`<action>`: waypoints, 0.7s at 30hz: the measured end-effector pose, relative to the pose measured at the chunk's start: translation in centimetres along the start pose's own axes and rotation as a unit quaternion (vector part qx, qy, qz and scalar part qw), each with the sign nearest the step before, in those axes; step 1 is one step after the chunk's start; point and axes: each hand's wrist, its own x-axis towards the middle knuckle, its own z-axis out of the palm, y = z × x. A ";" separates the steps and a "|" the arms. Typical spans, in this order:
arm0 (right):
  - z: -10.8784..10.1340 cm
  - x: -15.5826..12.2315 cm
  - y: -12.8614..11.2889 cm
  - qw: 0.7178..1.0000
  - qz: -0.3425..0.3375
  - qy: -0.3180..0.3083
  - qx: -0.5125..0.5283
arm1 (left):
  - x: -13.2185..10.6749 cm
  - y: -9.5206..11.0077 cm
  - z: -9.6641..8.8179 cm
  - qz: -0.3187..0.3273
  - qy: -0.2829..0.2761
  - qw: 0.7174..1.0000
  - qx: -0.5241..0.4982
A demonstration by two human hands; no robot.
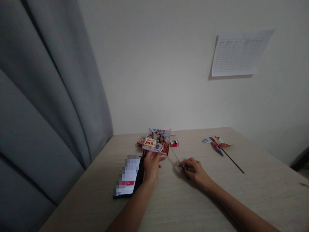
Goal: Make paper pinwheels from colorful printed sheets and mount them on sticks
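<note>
Pale wood tabletop (173, 209) stretches to the wall (156, 71). A phone (127, 178) lies beside the left forearm, with room between it and the left edge. The right hand (196, 172) has its fingers closed around a thin dark-handled tool (185, 173); the left hand (151, 167) pinches the near edge of a printed sheet (156, 141). Ample space separates the right hand from a pinwheel (218, 145). A small red box (174, 145) sits near the far edge.

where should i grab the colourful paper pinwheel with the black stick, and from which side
Probably by the thin, straight black stick, toward its free end, coming from the near right. It slants that way, away from the colourful folded-paper vanes at its far end; those jut out in thin points and would likely crease if pinched.
</note>
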 end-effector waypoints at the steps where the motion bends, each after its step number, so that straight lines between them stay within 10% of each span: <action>1: -0.1 0.0 -0.1 1.000 -0.003 -0.003 0.004 | -0.1 0.0 0.0 0.000 -0.002 1.000 0.001; 21: 0.2 -0.3 0.0 0.997 -0.002 -0.061 0.049 | -0.3 0.4 0.3 0.008 -0.031 0.999 -0.019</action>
